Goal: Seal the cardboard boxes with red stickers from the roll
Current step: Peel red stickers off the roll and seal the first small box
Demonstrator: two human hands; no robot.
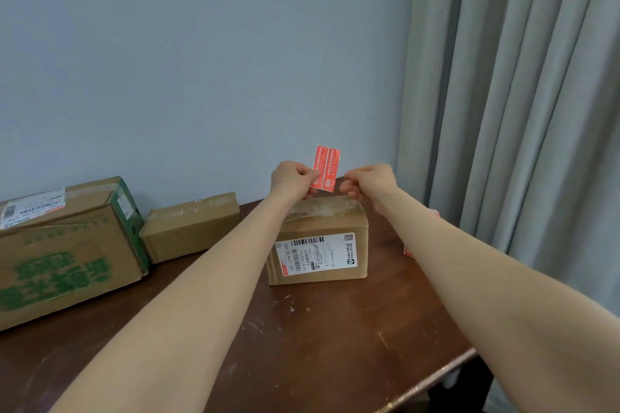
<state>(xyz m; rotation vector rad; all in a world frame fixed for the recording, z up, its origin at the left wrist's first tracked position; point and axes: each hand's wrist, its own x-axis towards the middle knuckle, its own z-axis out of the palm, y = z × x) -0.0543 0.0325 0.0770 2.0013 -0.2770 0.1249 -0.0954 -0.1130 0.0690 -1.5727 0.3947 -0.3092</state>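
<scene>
Gripping hand: the left hand [293, 178] pinches the sticker strip [324, 168] at its lower left edge, fingers curled in around it.
Second hand: the right hand [369, 183] is raised to the same height, fingers curled, with the tips at the strip's lower right edge. Whether they grip the strip or only reach its edge cannot be told.
Sticker strip: red with light print, two narrow stickers side by side. It stands almost upright between the two hands, in the air above the rear top edge of the labelled box [318, 221].
Labelled box: brown cardboard, standing on the table [302, 345] below the hands. Its flaps are down and clear tape runs along the top. A white shipping label [317, 253] with barcodes covers the face toward the camera.
Small box: the small box [193, 228] lies left of the labelled box, apart from it, against the wall [201, 60], with tape along its top.
Large box: the large box [67, 245] with green print sits at the far left, just beside the small box. A white label is on its top.
Red piece: a red piece [407, 251] shows at the table's right side, mostly hidden behind the right forearm. What it is cannot be told.
Table: dark brown wood, scuffed with pale marks.
Curtain: a grey pleated curtain [520, 111] hangs at the right, beside the table.
</scene>
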